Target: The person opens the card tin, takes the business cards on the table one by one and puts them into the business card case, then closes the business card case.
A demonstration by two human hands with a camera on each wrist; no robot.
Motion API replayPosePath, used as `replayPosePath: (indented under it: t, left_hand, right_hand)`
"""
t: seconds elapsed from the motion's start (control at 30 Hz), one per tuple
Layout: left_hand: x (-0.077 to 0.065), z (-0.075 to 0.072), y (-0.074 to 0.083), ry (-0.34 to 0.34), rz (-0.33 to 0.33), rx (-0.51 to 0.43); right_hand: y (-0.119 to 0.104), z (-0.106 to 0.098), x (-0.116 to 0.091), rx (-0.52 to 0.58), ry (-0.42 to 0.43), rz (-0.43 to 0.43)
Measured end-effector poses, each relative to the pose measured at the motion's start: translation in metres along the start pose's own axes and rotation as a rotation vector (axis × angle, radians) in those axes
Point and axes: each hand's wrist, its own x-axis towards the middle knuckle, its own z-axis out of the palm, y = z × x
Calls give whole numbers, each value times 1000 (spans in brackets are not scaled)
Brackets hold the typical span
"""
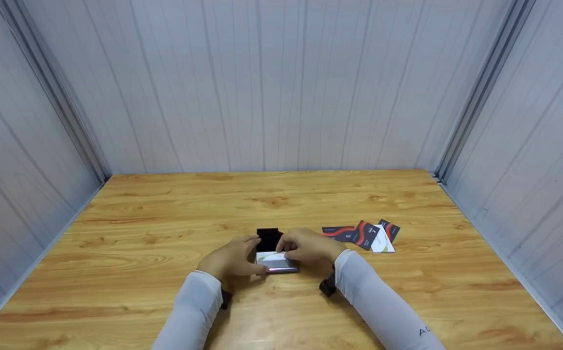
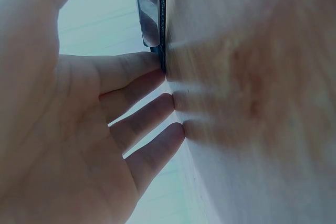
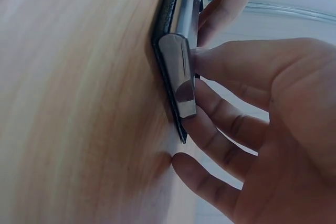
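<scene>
A card case (image 1: 281,265) lies on the table with its black lid (image 1: 267,238) folded back, away from the person. It has a shiny metal body (image 3: 177,64) and a dark backing. A white business card (image 1: 267,256) lies in the metal part. My left hand (image 1: 232,256) holds the case at its left side, thumb at the near corner and fingers along the lid side. In the left wrist view its other fingertips (image 2: 176,129) touch the table. My right hand (image 1: 310,244) pinches the card at its right part, thumb over the case; the fingers partly hide it.
To the right lie several loose business cards: a dark red-striped card (image 1: 338,233), another dark card (image 1: 365,235) overlapping a white card (image 1: 382,241), and one more behind. Pale panel walls (image 1: 281,87) enclose the wooden table (image 1: 189,209) at the back and sides.
</scene>
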Motion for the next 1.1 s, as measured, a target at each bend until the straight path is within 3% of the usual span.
replayPosePath:
  t: [0.3, 0.73, 1.1]
  left_hand:
    - [0, 1, 0, 7, 8, -9]
    - [-1, 0, 0, -24, -14, -13]
    - [-1, 1, -3, -22, -4, -5]
  right_hand:
    - [2, 3, 2, 73, -9, 84]
    - [4, 1, -2, 128, -20, 84]
    - [17, -23, -26, 69, 92, 68]
